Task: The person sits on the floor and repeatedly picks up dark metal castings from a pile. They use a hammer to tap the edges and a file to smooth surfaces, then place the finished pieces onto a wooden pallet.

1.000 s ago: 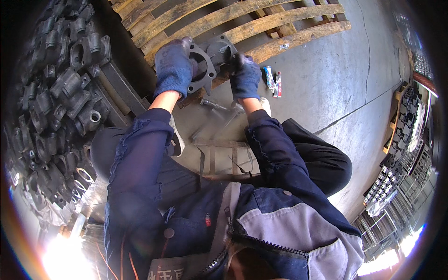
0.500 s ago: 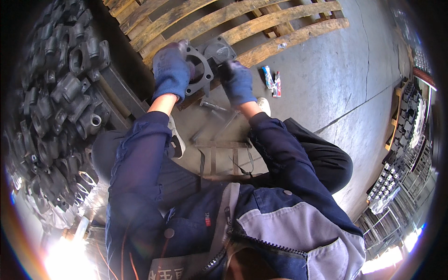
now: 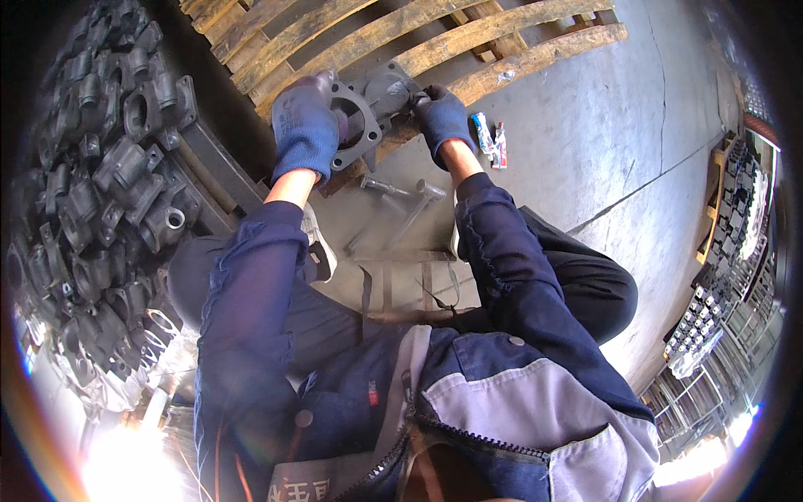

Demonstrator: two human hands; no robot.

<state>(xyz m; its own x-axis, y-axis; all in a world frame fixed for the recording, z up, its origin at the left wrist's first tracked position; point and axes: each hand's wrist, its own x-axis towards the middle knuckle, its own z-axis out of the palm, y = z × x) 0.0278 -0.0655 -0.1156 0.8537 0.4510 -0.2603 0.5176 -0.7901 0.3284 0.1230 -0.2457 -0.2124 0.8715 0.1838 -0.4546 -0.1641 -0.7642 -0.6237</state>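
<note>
1. Cast grey metal: a flanged housing with a round bore and bolt holes is held up at the near edge of the wooden pallet, resting against or just above its front slat; which of the two I cannot tell.
2. Left hand, in a blue knit glove, is wrapped over the flange's left side, fingers curled and pressed on the rim. Right hand, same glove, pinches the housing's right end with fingertips closed on it.
3. Risk: the casting looks heavy and its weight sits mostly on the left grip. The right pinch is small; if it slackens, the part could pivot and drop onto the concrete floor, or onto the knees below.
4. Risk: a long-handled tool and a second metal bar lie on the floor directly under the housing. A fall would strike them.
5. Risk: knit gloves on rough flange edges may snag or slip.
6. Risk: the pile of castings stands just beside the left elbow; a wide swing of that arm could dislodge one.
7. Small tubes lie by the pallet's near edge, just beside the right hand, and could be knocked.
</note>
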